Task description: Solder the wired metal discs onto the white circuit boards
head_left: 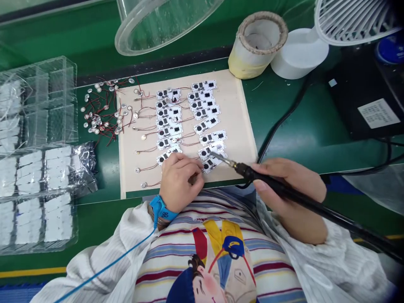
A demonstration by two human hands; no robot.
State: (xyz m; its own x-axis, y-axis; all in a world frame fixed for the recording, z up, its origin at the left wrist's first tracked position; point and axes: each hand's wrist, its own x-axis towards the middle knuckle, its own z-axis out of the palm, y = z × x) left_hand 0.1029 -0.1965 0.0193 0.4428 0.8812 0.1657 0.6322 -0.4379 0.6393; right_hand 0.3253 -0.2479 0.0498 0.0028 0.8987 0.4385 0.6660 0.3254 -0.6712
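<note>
My right hand [290, 189] is closed round the black handle of a soldering iron [268, 179], pen-like. Its metal tip points left, with a little smoke at the small white circuit boards [211, 149] of the right column. Against the lower boards rests my left hand [181, 181], fingers curled and pinched; what they hold is hidden. A blue wrist strap [163, 209] with a blue cord circles that wrist. In the left column, more circuit boards [169, 122] have thin red wires ending in small round metal discs [144, 184]. All lie on a beige board [236, 113].
A heap of wired discs [101, 120] lies left of the beige board. Clear divided trays [63, 145] with white boards stand farther left. At the back are a clear plastic hood [142, 46], a tape roll [252, 63], a white fan [356, 21] and a black box [353, 101].
</note>
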